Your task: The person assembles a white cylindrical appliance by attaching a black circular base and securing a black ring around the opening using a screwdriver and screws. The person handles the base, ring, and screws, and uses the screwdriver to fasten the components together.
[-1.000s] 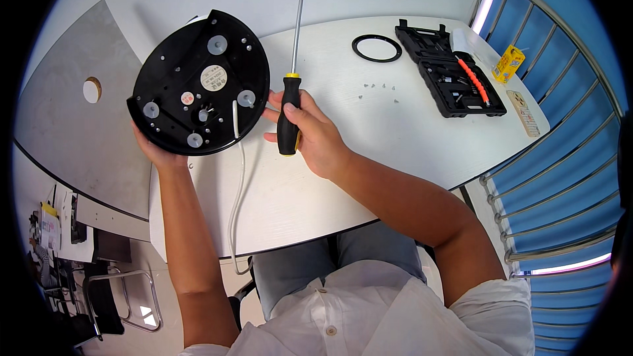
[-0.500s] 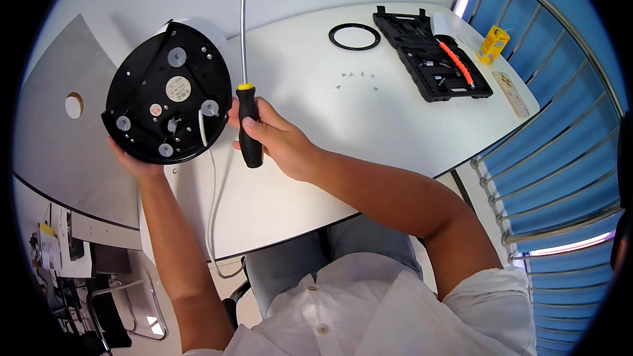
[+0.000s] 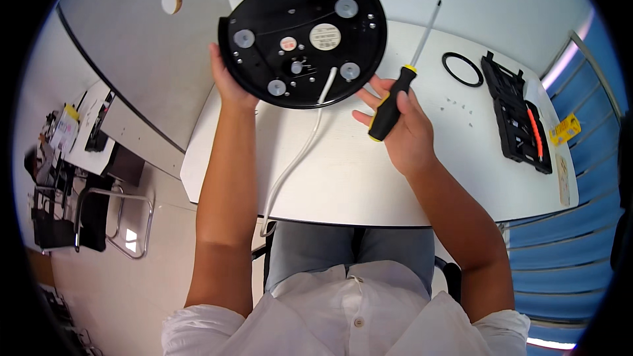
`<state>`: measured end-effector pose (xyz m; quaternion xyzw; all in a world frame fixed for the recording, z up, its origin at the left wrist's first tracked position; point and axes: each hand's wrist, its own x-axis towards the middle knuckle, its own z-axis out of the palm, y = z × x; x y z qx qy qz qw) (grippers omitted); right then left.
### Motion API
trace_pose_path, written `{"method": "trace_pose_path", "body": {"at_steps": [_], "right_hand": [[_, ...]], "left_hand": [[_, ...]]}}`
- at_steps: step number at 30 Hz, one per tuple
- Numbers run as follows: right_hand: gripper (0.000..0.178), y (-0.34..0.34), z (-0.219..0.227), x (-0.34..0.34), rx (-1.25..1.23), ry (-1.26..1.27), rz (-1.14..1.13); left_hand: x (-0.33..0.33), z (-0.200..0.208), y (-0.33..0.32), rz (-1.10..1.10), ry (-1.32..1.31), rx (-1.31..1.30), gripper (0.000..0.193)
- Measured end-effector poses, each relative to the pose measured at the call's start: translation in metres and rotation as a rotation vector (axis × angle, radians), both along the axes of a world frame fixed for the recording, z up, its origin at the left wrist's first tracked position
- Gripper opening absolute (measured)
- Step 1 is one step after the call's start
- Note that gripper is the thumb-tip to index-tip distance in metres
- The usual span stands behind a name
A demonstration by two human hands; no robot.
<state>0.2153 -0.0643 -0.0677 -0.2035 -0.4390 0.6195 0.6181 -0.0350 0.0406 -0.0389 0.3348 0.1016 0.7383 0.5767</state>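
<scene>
A round black appliance base [image 3: 290, 23] is held up over the table, its underside facing me, with several translucent suction-cup feet and small screws. My left hand [image 3: 232, 89] grips its lower left edge, the fingers mostly hidden behind it. From the underside a white power cord [image 3: 321, 100] hangs down past the table's front edge. My right hand [image 3: 414, 133] holds a black-and-yellow screwdriver [image 3: 399, 89] against the palm with the thumb, shaft pointing up and right. Its other fingers are spread close to the base's lower right edge; whether they touch it I cannot tell.
On the white table [image 3: 343, 188] lie several small screws [image 3: 456, 103], a black ring [image 3: 479, 79] and an open black tool case [image 3: 511, 122] with an orange-red flexible rod [image 3: 535, 133]. A yellow carton [image 3: 565, 130] stands beyond. A grey panel [image 3: 138, 39] rises at left.
My view has swung left, so everything appears further right. The base has turned a little in my left hand. The screwdriver now leans right, and my right fingers have spread out.
</scene>
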Motion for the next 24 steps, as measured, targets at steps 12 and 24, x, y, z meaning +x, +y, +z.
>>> {"method": "trace_pose_path", "body": {"at_steps": [12, 24], "right_hand": [[0.031, 0.012, -0.005, 0.005, -0.158, 0.039, -0.175], [0.022, 0.011, 0.004, 0.007, -0.258, -0.161, -0.289]], "left_hand": [[-0.003, -0.001, 0.003, -0.116, -0.013, -0.051, 0.058], [-0.003, -0.006, 0.013, -0.335, 0.201, -0.233, 0.058]]}}
